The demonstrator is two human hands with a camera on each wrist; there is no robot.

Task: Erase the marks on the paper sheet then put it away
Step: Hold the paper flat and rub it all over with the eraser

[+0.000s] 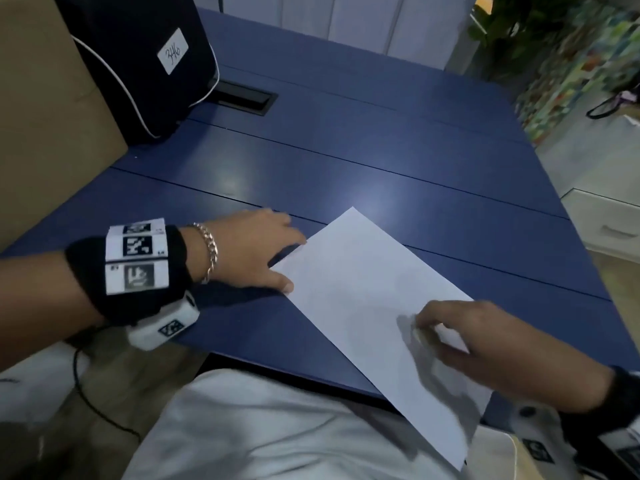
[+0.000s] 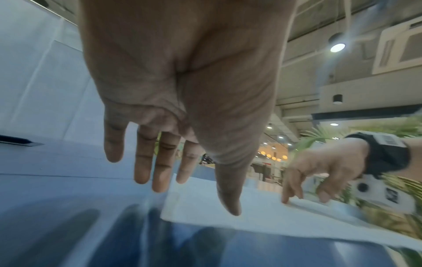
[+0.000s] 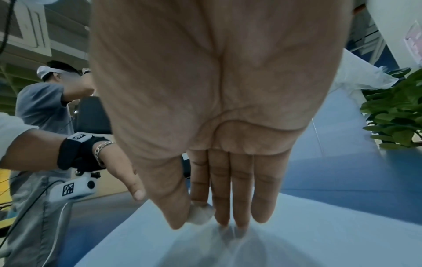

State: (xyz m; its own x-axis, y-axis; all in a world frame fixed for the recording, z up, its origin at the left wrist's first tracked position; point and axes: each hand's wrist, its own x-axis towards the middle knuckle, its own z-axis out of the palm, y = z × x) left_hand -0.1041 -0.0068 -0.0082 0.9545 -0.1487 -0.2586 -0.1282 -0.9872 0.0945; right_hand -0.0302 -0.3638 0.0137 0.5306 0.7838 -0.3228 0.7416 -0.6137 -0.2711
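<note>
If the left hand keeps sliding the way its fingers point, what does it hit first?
The left hand points right, and its fingers already seem to touch the paper sheet at its near-left edge. Going on, it would push the sheet.

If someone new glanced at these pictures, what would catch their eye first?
Probably the white paper sheet, lying askew on the blue table and overhanging its near edge. Next, the right hand pinching a small white eraser against the sheet, while the left hand rests flat at its left corner. A black bag stands far left.
</note>
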